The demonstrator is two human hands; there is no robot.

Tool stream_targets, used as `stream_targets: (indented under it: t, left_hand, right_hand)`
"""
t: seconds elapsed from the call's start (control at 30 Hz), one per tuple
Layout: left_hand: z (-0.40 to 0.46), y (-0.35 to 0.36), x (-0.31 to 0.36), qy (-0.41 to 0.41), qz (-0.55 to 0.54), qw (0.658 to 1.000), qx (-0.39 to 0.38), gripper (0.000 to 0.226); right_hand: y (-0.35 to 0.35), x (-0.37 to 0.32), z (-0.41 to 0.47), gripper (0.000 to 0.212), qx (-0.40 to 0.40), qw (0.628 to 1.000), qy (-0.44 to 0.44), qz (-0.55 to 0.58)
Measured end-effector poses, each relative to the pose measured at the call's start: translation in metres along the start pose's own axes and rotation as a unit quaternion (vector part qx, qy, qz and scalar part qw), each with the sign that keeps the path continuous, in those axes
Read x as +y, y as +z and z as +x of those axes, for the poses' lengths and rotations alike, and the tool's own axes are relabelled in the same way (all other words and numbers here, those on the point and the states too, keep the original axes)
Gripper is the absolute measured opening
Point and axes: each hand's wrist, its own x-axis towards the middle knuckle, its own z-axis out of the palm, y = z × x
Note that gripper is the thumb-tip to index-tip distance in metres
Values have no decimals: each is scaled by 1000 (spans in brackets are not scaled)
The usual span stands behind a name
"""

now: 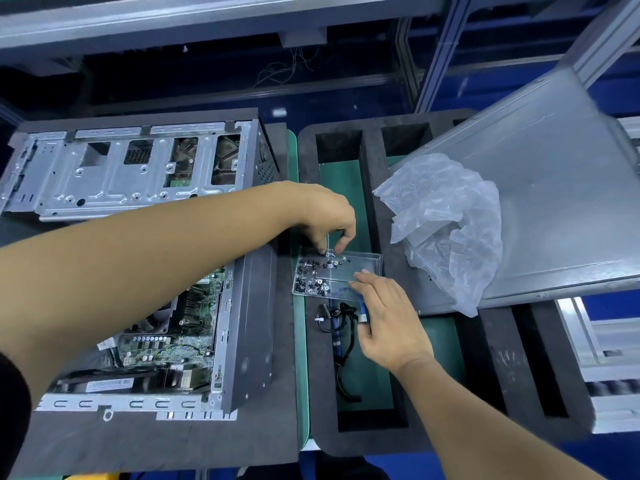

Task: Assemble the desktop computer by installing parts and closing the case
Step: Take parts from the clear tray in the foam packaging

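— What fills the top of the frame?
— A grey metal shelf (207, 15) runs across the upper edge, with dark space beneath it where thin loose wires (291, 69) hang near the upper centre.
— And on the right?
— Pale aluminium frame posts (433, 60) stand upright at the upper right, and a roller conveyor (613, 386) shows at the right edge, over blue flooring (609, 313).
— What covers the bench?
— A green mat (300, 341) shows in a strip down the centre, with dark foam pads (166, 441) lying over it on both sides.
— The light?
— Cool and even, glinting off the metal above.
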Motion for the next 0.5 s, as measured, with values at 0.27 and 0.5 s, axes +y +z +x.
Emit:
stream_targets:
  t: [0.27, 0.5]
  left_hand:
    - [2, 4, 8, 26, 73, 997, 14, 19]
    - [5, 9, 10, 47, 87, 995, 29, 10]
  right_hand:
    - [-1, 0, 0, 65, -8, 1000, 2, 4]
    - [-2, -1, 0, 65, -1, 1000, -2, 7]
